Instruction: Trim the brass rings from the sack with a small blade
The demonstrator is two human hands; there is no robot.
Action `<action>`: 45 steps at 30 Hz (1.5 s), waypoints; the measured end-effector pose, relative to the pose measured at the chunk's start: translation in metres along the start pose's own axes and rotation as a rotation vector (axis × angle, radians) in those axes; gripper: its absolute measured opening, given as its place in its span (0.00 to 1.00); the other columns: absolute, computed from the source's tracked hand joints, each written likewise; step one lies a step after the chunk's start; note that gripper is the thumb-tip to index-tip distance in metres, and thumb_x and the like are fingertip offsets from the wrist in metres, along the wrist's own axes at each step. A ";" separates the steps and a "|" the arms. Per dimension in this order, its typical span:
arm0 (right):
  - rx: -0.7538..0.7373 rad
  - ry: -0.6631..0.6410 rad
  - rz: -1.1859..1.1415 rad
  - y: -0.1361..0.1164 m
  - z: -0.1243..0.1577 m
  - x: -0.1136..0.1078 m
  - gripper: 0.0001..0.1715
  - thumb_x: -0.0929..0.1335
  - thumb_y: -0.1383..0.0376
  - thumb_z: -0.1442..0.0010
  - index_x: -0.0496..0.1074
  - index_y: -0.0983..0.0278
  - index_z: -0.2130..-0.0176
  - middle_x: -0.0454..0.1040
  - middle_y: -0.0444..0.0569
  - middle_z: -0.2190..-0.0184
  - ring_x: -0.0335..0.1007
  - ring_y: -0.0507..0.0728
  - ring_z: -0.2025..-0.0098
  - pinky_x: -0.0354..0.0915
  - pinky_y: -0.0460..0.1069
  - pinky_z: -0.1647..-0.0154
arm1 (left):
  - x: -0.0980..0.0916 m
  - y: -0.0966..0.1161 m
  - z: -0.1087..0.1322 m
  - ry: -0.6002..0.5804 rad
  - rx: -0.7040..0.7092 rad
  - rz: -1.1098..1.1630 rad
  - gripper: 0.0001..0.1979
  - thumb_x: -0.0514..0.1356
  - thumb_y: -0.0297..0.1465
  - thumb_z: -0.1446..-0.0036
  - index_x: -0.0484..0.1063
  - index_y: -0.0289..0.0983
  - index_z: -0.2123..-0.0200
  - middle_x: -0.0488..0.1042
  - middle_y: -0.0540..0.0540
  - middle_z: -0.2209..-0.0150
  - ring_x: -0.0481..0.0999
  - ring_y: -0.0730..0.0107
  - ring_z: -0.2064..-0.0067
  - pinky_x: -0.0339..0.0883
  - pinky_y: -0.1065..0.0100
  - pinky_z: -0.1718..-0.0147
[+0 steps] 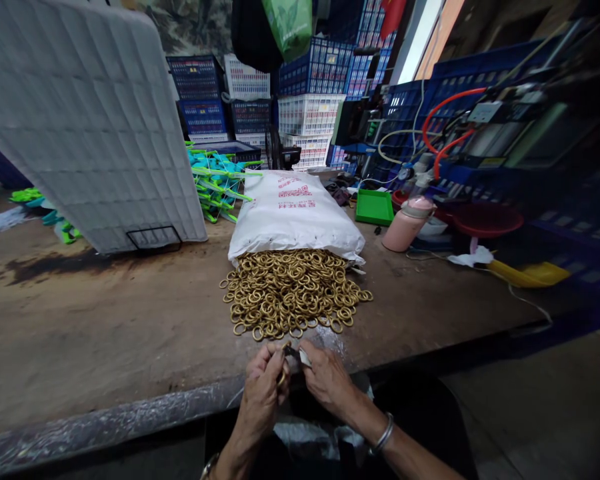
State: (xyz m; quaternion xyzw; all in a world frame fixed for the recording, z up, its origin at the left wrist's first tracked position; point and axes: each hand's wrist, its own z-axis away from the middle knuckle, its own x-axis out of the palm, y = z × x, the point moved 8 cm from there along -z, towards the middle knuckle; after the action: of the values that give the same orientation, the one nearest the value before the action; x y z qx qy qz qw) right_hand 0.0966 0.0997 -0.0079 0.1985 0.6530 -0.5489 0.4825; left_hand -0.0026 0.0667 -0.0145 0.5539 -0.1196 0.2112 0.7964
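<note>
Gold-coloured rings lie in a large pile (293, 293) at the mouth of a white sack (295, 213) printed in red. In front of the pile, at the table's near edge, my left hand (265, 383) is closed with a gold ring (281, 379) in its fingers. My right hand (330, 380) grips a small tool with a white handle (305, 358) and a dark front end, which meets the left fingertips. The exact kind of tool is too small to make out. Part of what the left fingers pinch is hidden.
A tall grey-white padded panel (90, 127) stands on the left of the wooden table (130, 340). Green and teal plastic parts (217, 180) lie behind it. To the right are a green tray (374, 207), a pink bottle (407, 223) and a yellow scoop (530, 273). Stacked crates (310, 113) fill the back.
</note>
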 end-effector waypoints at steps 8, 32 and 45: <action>0.031 0.008 0.080 -0.001 -0.001 -0.002 0.17 0.58 0.76 0.52 0.65 0.64 0.62 0.69 0.45 0.76 0.59 0.52 0.76 0.46 0.46 0.74 | -0.001 0.002 0.000 -0.010 0.032 -0.001 0.17 0.60 0.44 0.53 0.60 0.37 0.74 0.58 0.59 0.85 0.50 0.85 0.87 0.44 0.80 0.89; 0.048 -0.010 0.121 -0.013 0.005 -0.008 0.16 0.59 0.77 0.52 0.65 0.64 0.63 0.72 0.46 0.73 0.65 0.53 0.71 0.48 0.46 0.73 | -0.004 0.004 -0.002 0.035 0.162 -0.159 0.13 0.59 0.40 0.53 0.65 0.36 0.74 0.60 0.56 0.82 0.55 0.81 0.81 0.50 0.77 0.83; 0.111 0.098 0.164 0.021 -0.009 -0.024 0.16 0.58 0.77 0.53 0.64 0.64 0.64 0.71 0.47 0.75 0.65 0.52 0.74 0.47 0.45 0.75 | 0.010 -0.002 0.015 -0.112 0.021 -0.048 0.15 0.59 0.42 0.52 0.63 0.36 0.73 0.59 0.57 0.84 0.50 0.85 0.86 0.43 0.78 0.88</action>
State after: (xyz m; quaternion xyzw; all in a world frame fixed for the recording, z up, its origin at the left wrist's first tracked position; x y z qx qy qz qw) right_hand 0.1208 0.1208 0.0011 0.3043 0.6260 -0.5325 0.4816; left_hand 0.0080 0.0539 -0.0060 0.5758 -0.1484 0.1623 0.7874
